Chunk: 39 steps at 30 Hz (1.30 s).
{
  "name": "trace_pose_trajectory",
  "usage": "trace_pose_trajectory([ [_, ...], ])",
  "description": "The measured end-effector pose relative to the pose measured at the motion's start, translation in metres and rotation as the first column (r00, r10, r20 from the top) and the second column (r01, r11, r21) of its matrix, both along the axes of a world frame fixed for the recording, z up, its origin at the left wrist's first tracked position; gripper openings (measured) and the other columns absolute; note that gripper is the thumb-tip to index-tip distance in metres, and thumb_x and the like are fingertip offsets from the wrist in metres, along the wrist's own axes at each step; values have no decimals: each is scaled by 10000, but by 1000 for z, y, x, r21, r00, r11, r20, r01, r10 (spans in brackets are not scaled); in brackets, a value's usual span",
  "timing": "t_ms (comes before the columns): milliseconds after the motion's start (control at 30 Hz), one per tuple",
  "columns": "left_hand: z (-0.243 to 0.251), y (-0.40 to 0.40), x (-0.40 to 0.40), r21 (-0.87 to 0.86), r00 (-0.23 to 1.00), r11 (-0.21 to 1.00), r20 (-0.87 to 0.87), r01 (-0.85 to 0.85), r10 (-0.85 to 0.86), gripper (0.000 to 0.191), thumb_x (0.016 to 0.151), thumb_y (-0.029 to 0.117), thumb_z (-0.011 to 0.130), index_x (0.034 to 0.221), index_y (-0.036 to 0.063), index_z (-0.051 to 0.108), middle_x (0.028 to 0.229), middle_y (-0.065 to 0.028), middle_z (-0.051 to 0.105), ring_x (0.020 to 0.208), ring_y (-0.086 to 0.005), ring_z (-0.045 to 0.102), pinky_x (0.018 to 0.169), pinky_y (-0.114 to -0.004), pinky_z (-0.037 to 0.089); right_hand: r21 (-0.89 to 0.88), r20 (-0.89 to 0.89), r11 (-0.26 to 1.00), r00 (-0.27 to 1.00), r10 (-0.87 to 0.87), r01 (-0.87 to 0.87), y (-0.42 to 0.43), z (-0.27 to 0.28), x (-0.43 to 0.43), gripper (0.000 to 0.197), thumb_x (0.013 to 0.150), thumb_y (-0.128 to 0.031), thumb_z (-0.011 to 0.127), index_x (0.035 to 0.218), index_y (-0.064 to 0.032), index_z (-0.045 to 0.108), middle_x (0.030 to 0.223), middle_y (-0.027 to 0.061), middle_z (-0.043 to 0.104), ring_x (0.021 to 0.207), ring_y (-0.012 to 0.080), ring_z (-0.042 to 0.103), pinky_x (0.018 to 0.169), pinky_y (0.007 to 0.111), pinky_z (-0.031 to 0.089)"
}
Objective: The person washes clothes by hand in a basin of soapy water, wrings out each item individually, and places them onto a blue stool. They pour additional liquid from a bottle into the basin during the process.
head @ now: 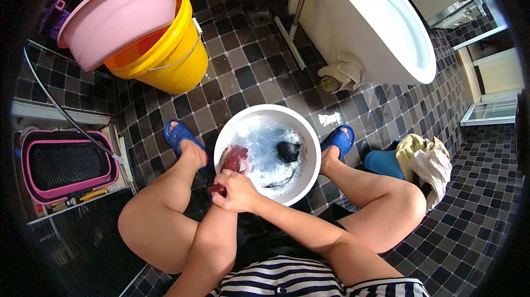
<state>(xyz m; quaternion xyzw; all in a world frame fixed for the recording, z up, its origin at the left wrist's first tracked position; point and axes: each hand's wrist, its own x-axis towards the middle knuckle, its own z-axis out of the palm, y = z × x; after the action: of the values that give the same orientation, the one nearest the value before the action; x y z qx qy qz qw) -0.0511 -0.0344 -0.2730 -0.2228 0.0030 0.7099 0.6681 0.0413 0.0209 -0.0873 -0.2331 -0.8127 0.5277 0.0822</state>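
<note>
A round white basin [269, 110] of soapy water stands on the floor between my feet. Dark red wet fabric [237, 158] lies over my left hand [228, 160] at the basin's left side; that hand is mostly covered, so its fingers cannot be made out. My right hand [235, 191] is closed on a bunched end of the red fabric, across my left wrist. A black piece of fabric [287, 151] floats among suds in the right half of the basin, and a thin dark strip lies near its lower edge.
A pink basin [124, 19] leans in a yellow bucket [182, 60] at upper left. Pink-rimmed black baskets [68, 166] are at left. A squeegee [290, 44] rests by the white toilet [364, 27]. Pale cloths [426, 160] hang over a blue container [383, 164] at right.
</note>
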Motion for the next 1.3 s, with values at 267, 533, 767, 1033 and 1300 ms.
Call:
trace_pose_trajectory([
  [267, 21, 41, 38, -275, 909, 961, -404, -15, -101, 289, 874, 402, 460, 903, 142, 583, 946, -15, 612, 865, -179, 585, 778, -343, 486, 239, 201, 912, 901, -384, 335, 48, -70, -5, 296, 712, -333, 587, 714, -41, 636, 766, 187, 627, 683, 362, 622, 628, 462, 505],
  [533, 49, 59, 25, -756, 852, 582, -487, -299, -194, 616, 856, 488, 513, 1308, 79, 427, 1280, -72, 492, 1199, -211, 462, 1005, -365, 351, 248, 377, 891, 810, -450, 379, 115, -143, 29, 352, 842, -187, 496, 1182, -99, 493, 1190, 217, 492, 949, 446, 547, 827, 479, 461],
  [767, 20, 31, 19, -845, 874, 484, -396, -226, -282, 677, 842, 488, 527, 1377, 113, 350, 1397, -10, 381, 1297, -172, 319, 1077, -385, 117, 613, 508, 683, 860, 42, -396, 79, -162, 32, 478, 772, -116, 548, 1241, -199, 509, 1269, 179, 459, 1104, 398, 480, 914, 439, 423],
  [1033, 33, 42, 19, -798, 870, 591, -370, -118, -325, 447, 878, 447, 509, 1181, 121, 553, 1154, -1, 590, 1073, -189, 545, 921, -374, 423, -339, 425, 840, 865, -266, 425, 84, -121, -12, 321, 723, -199, 554, 982, -29, 636, 894, 204, 663, 816, 307, 658, 758, 364, 510],
  [1300, 45, 28, 2, -183, 968, 982, -235, 44, -87, 329, 950, 359, 429, 1048, 92, 593, 1017, -86, 627, 913, -205, 592, 819, -365, 489, 180, 194, 980, 980, 48, -84, 18, 0, -4, 258, 640, -214, 562, 800, -14, 586, 805, 219, 619, 712, 367, 617, 656, 436, 512],
])
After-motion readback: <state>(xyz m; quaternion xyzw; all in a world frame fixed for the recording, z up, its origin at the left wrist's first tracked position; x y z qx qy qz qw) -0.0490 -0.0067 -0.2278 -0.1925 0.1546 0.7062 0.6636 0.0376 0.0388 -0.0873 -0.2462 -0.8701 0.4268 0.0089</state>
